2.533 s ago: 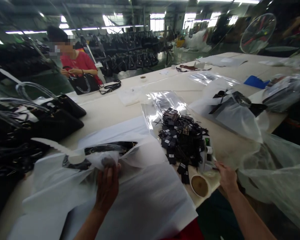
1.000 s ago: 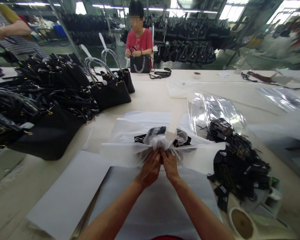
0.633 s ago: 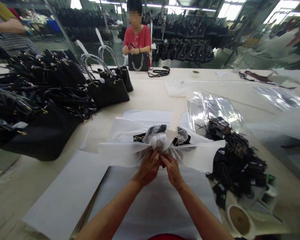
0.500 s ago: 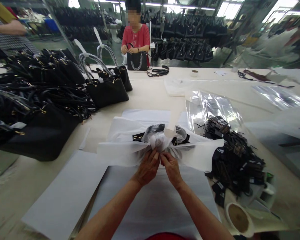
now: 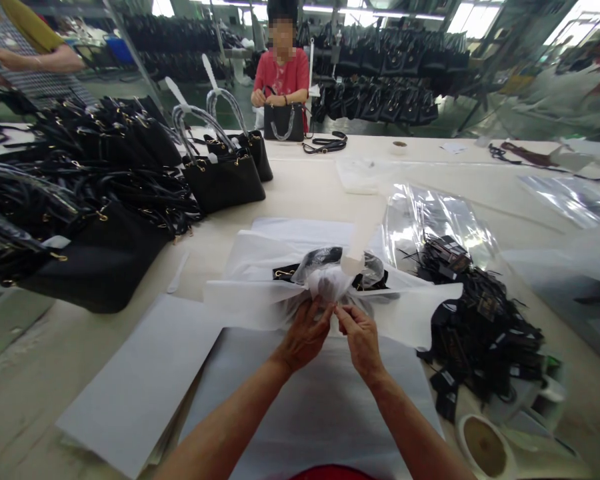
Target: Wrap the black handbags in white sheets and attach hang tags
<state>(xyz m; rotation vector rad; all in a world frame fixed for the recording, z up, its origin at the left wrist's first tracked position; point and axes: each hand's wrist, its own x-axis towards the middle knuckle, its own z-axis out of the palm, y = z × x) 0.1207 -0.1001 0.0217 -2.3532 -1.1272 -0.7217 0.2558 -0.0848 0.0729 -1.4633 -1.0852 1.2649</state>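
A black bag strap wrapped in white tissue paper [image 5: 330, 280] lies on white sheets [image 5: 300, 393] in front of me. My left hand [image 5: 304, 335] grips the gathered middle of the tissue bundle with its fingers curled. Just to its right, my right hand [image 5: 361, 337] pinches something small at the same spot; what it holds is too small to make out. A white strip [image 5: 356, 248] stands up from the bundle.
A pile of black tags [image 5: 475, 320] lies on clear plastic at the right, with a tape roll [image 5: 484, 445] nearer me. Black handbags [image 5: 95, 220] crowd the left side. A person in red [image 5: 283, 73] handles a bag across the table; another person's arm [image 5: 40, 60] shows far left.
My right hand came back from the tape roll at the right to meet the left at the bundle. Since then both hands stay together there, fingers shifting slightly.
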